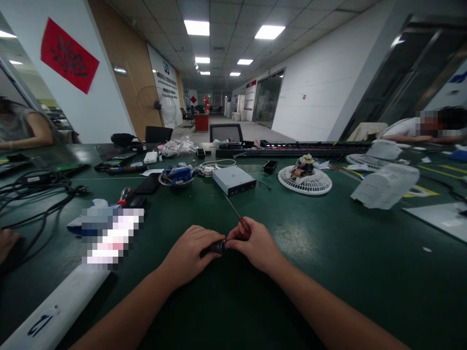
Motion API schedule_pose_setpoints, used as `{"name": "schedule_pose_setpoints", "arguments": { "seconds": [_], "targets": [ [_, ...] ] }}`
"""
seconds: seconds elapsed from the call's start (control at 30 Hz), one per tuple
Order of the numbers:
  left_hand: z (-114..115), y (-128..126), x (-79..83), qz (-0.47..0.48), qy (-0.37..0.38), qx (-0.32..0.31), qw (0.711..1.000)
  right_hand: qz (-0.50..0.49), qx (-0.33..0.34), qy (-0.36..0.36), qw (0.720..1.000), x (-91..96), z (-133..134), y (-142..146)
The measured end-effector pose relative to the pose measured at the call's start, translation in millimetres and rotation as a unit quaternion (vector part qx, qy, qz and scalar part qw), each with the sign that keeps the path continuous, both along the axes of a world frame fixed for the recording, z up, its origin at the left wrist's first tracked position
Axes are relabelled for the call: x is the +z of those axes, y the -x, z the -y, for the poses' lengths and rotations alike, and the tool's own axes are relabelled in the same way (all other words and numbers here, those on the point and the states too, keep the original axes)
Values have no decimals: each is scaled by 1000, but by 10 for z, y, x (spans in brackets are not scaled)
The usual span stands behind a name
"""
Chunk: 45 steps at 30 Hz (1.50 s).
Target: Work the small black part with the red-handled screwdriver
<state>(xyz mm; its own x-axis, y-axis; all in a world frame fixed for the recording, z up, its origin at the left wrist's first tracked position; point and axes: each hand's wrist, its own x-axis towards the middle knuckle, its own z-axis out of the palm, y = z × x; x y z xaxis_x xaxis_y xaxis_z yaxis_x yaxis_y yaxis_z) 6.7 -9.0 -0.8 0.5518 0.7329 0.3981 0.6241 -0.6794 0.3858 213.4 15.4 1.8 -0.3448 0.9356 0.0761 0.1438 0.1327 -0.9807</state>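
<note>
My left hand rests on the green table with its fingers closed round a small dark cylindrical part. My right hand is closed on a thin screwdriver with a red handle; its metal shaft points up and away to the left. The fingertips of both hands meet at the dark part, in the middle of the near table area.
A grey optical drive and a metal bowl with blue cloth lie beyond my hands. White fan grille and fan housing sit to the right, black cables to the left, a white panel near left. Other people sit at both sides.
</note>
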Motion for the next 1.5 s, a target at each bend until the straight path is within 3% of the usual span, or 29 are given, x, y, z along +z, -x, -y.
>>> {"name": "schedule_pose_setpoints", "arguments": {
  "seconds": [0.37,0.57,0.77,0.97,1.1,1.3,1.43,1.5],
  "targets": [
    [42,-32,48,-6,18,-33,999,184,-8,-104,977,82,68,-6],
    [57,-45,69,-31,30,-57,997,183,33,-83,979,56,10,-71],
    [64,-66,79,-45,4,-59,997,102,54,-7,993,-34,-18,-75],
    [76,-82,65,-51,-21,-64,996,51,50,24,997,-16,-15,-38],
    [79,-86,60,-47,-29,-62,997,117,8,-29,993,-1,13,-37],
    [47,-80,45,-10,-17,10,1000,161,22,-122,979,75,96,-18],
    [0,-15,4,15,-29,90,995,150,-15,-153,977,89,22,-122],
    [-29,33,-18,35,-31,143,989,195,-27,-171,965,101,-37,-201]
  ]
}}
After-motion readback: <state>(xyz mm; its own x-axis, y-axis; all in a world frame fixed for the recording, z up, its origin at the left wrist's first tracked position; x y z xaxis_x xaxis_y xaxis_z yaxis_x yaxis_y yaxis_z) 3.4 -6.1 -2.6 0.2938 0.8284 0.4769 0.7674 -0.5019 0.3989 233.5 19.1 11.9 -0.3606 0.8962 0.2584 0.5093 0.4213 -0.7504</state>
